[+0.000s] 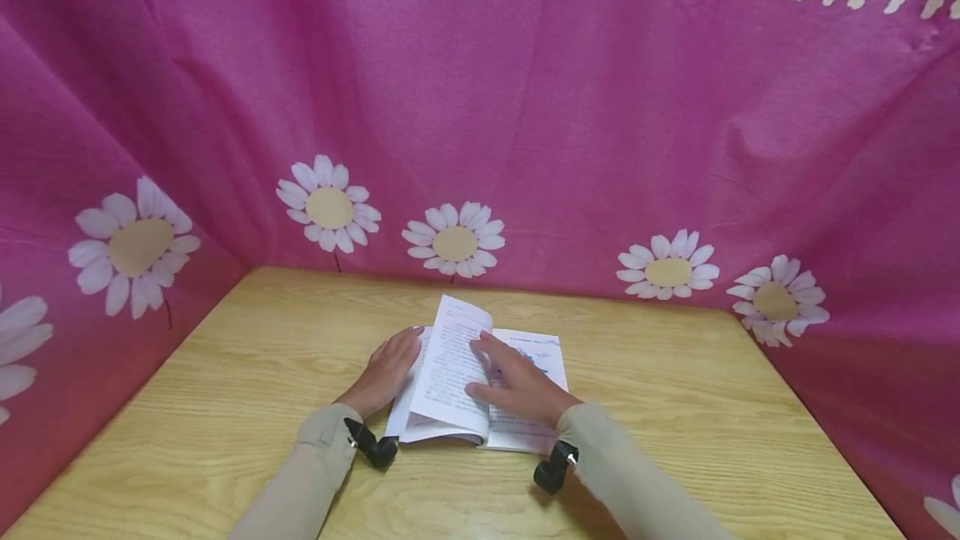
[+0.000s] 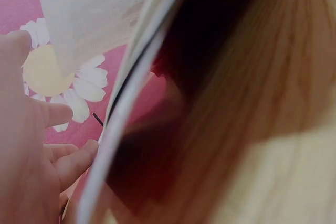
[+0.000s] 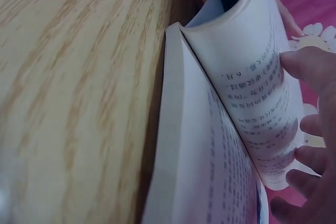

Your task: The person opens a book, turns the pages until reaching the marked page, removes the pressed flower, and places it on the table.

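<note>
An open book [image 1: 555, 357] lies on the wooden table, printed text on its pages and a blue picture on the right-hand page. A bundle of its leaves [image 1: 452, 369] stands raised near the spine and leans left. My left hand [image 1: 386, 373] lies along the book's left side; in the left wrist view its fingertips [image 2: 86, 153] meet the book's edge. Over the right-hand page, my right hand [image 1: 521, 382] has its fingers extended, with its thumb [image 3: 296, 61] against the curved, raised leaves in the right wrist view. Part of the picture is hidden behind this hand.
Light wood tabletop [image 1: 225, 373] extends around the book on all sides. A pink cloth [image 1: 562, 107] with white daisies hangs behind the table and along both its sides. Black wrist cameras [image 1: 371, 444] sit at both cuffs.
</note>
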A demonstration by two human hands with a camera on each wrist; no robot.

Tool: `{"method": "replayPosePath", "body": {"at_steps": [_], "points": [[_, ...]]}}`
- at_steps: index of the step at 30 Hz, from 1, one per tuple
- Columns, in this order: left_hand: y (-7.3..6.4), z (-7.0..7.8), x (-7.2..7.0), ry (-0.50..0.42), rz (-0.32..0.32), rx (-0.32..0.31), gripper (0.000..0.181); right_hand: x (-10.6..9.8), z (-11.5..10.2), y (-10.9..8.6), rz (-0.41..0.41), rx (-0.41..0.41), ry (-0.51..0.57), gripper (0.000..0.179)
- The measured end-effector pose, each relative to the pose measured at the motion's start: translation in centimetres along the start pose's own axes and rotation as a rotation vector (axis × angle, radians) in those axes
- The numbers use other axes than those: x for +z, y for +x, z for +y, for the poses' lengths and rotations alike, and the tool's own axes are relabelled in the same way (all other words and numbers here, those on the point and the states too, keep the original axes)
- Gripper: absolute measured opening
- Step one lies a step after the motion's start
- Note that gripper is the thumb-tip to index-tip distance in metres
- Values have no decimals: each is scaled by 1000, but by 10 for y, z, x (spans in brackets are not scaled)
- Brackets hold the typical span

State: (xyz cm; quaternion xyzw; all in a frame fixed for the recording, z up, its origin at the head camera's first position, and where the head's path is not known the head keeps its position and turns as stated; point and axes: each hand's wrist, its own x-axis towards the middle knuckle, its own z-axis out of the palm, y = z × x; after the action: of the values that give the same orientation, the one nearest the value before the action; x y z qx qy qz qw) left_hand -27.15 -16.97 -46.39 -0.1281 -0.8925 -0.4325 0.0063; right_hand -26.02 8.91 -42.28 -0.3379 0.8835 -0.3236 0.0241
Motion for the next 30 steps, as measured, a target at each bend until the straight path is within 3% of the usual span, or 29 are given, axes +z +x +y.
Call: {"method": "replayPosePath", "body": {"at_steps": [8, 22, 25, 30], "points": [[-2, 1, 0, -50, -8, -73, 64, 7, -2, 7, -88, -4, -45, 69], [-3, 3, -3, -28, 13, -60, 63, 14, -8, 15, -187, -2, -151, 57], [-2, 4, -3, -16, 3, -29, 60, 17, -8, 16, -198, 4, -191, 57], [-2, 4, -3, 22, -13, 76, 51, 19, -9, 17, -201, 3, -241, 56]]}}
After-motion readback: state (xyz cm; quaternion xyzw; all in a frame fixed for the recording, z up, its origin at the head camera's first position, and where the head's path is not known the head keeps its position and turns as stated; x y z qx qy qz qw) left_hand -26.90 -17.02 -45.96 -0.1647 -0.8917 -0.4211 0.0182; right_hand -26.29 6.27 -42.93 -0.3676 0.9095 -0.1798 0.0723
